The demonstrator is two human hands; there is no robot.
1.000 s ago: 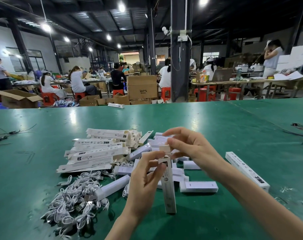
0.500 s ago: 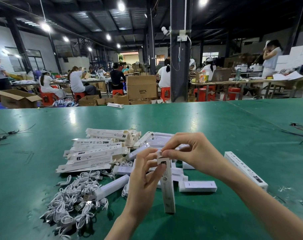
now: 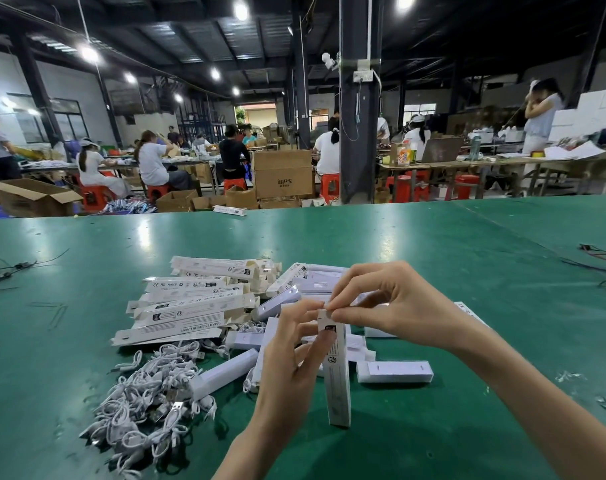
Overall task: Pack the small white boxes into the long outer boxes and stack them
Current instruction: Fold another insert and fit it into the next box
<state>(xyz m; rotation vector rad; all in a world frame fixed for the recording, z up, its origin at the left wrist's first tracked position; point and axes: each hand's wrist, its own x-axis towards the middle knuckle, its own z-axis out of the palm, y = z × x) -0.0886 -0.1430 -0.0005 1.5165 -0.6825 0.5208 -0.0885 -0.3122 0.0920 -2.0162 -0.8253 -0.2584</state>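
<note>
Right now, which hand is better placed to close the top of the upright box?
Likely the right hand: its fingertips pinch the top end of the box, while the left hand grips its side, steadying it.

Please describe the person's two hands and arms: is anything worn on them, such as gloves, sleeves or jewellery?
The left hand and the right hand are bare: no gloves, no ring shows. The left forearm and right forearm are bare too, up to the picture's edge; no sleeve, watch or bracelet is visible.

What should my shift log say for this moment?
left hand: grips upright outer box | right hand: pinches top flap | box base: on table
</note>
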